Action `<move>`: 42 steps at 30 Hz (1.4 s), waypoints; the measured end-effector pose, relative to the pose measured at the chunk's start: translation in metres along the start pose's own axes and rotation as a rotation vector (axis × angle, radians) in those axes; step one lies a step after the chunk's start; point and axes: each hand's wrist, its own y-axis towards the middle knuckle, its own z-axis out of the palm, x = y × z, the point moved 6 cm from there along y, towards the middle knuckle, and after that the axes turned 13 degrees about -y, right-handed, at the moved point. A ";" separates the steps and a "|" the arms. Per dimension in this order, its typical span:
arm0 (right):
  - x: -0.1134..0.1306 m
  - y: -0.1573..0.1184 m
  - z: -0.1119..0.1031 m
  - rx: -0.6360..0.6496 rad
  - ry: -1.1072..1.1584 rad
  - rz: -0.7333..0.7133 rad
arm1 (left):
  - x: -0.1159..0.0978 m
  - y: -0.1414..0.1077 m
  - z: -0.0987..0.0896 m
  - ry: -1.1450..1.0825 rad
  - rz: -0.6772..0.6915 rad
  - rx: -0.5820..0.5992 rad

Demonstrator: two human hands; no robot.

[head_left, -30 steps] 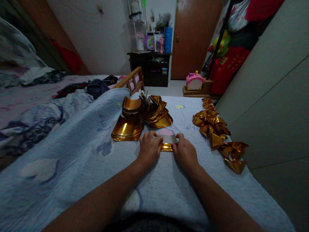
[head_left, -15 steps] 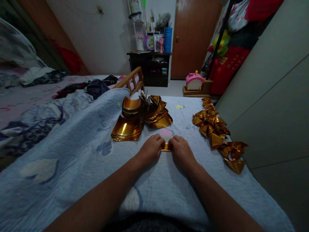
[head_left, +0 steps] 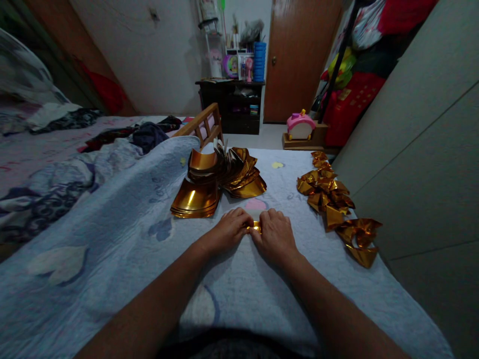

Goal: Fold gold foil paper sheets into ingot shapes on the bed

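Note:
A narrow strip of folded gold foil paper (head_left: 256, 227) lies between my hands on the light blue bedspread (head_left: 239, 289). My left hand (head_left: 232, 225) pinches its left end, fingers curled. On the right part of the strip rests my right hand (head_left: 276, 233), its thumb pressed onto the foil and its fingers bent over the far side; part of the strip is hidden under both hands. Just beyond, to the left, stands a fanned stack of gold foil sheets (head_left: 196, 197). Several folded gold foil pieces (head_left: 329, 192) lie in a row at the right edge of the bed.
A wooden bed rail (head_left: 202, 122) rises behind the foil stack. Crumpled clothes (head_left: 149, 135) lie on another bed at the left. A pale cabinet (head_left: 422, 164) borders the right side. Farther back are a dark shelf (head_left: 230, 107), a pink toy (head_left: 300, 125) and a brown door (head_left: 295, 60).
My right thumb has slid left along the foil strip, and the right hand now lies flatter over it. The left hand has shifted slightly left, still pinching the strip.

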 end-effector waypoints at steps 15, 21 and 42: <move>-0.011 -0.001 -0.002 0.053 0.047 0.049 | -0.003 -0.004 -0.008 -0.154 0.043 0.035; -0.039 -0.006 0.007 0.047 0.075 0.065 | -0.007 -0.004 -0.011 -0.138 0.014 0.042; -0.027 0.001 -0.008 -0.082 0.373 -0.163 | -0.006 0.000 0.002 0.053 -0.126 -0.052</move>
